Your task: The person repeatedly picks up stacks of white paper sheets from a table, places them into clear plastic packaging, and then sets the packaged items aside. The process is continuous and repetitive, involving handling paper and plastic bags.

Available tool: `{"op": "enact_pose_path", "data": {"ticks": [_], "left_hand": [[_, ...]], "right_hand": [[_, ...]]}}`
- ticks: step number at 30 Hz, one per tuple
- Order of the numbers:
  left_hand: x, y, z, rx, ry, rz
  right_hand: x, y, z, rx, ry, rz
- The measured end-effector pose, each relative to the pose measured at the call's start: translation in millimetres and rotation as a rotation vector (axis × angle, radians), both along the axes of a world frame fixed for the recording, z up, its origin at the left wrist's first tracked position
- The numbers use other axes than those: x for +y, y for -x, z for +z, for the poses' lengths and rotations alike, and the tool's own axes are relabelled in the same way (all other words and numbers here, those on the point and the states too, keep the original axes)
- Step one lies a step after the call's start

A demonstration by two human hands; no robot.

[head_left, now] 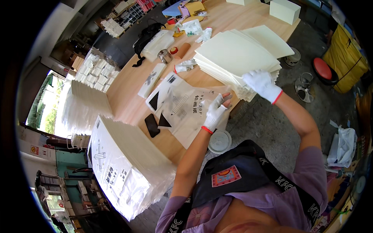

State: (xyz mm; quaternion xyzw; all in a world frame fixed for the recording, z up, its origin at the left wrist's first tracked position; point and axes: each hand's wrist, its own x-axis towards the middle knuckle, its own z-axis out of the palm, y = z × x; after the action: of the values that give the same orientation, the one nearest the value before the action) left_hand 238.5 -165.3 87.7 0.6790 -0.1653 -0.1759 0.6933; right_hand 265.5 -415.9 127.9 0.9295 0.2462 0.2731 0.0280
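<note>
Both my hands wear white gloves with red cuffs; bare fingertips show on the left one. My left hand (pixel 216 112) is closed at the near right end of a clear printed plastic bag (pixel 176 112), its fingers bent over the film. The bag lies flat on the table. At the near right corner of a stack of cream paper sheets (pixel 235 52), my right hand (pixel 263 83) is closed with curled fingers on the sheets' edge. Its fingertips are partly hidden. The upper sheets are fanned out, and one portion juts to the right.
A tall pile of bagged paper packs (pixel 128 167) stands at the near left, beside a black phone (pixel 152 125). Farther up the wooden table (pixel 128 87) are a metal cup (pixel 164 56), a spare glove (pixel 185 66) and a white paper block (pixel 284 11). A round stool (pixel 322 69) stands right.
</note>
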Motion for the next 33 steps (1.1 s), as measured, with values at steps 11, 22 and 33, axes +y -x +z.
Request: {"op": "enact_pose_path", "data": {"ticks": [11,22,33], "left_hand": [[87,6,18,0.411,-0.020,0.156],[31,65,25,-0.541,-0.366,0.066],[105,94,90,-0.165,-0.049,0.150]], "right_hand": [[12,75,-47,0.499,-1.282,-0.002],[82,95,-29,0.550,-1.193,0.046],[103,97,23,0.604,0.000,0.314]]}}
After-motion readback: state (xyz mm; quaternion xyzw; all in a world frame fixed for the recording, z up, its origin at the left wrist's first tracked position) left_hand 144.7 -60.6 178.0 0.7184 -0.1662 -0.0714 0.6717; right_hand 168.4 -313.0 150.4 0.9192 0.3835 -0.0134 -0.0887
